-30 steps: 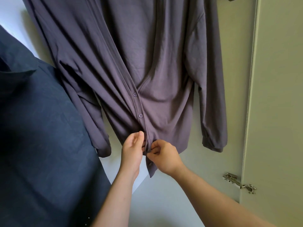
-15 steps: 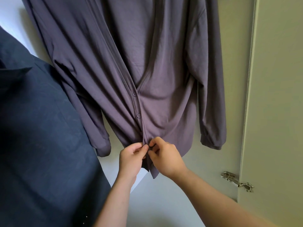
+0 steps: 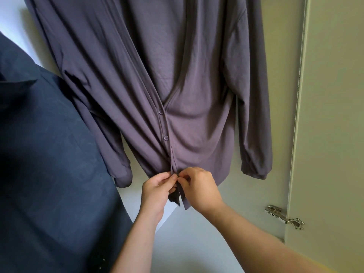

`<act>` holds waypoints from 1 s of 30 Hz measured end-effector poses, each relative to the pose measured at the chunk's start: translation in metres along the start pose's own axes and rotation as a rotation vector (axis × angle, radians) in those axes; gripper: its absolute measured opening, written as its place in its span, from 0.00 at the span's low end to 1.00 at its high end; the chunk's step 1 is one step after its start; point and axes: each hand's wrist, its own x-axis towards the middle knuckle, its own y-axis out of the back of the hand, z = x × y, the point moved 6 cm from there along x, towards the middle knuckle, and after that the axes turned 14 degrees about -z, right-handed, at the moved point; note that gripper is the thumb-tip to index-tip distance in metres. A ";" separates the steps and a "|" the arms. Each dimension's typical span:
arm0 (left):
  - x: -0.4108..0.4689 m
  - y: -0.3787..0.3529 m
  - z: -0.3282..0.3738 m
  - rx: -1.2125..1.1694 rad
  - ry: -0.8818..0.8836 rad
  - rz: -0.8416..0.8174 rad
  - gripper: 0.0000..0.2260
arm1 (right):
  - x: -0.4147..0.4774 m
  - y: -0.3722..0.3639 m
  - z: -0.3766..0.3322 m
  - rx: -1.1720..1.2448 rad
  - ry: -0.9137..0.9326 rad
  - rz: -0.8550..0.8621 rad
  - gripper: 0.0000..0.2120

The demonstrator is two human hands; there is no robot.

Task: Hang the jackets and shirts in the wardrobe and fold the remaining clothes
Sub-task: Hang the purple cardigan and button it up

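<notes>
A purple-grey button-up shirt (image 3: 197, 91) hangs in the wardrobe, its top out of frame. Two buttons on its front placket are fastened. At the bottom of the placket, my left hand (image 3: 157, 188) and my right hand (image 3: 199, 186) each pinch one edge of the shirt, fingertips meeting just above the hem. The hem corners dangle below my hands. Both sleeves hang down, one at the left, one at the right.
A dark blue garment (image 3: 45, 164) hangs close at the left, filling that side. The pale green wardrobe door (image 3: 334, 115) stands open at the right, with a metal hinge (image 3: 283, 216) low on its edge. White wardrobe panel (image 3: 197, 243) lies below.
My hands have drawn closer together at the lower placket, fingertips now meeting. The shirt's bottom has shifted slightly as the two edges are pulled together.
</notes>
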 end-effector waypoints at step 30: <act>-0.013 -0.007 0.019 0.339 -0.088 0.007 0.08 | -0.001 0.000 0.008 0.366 -0.187 0.061 0.10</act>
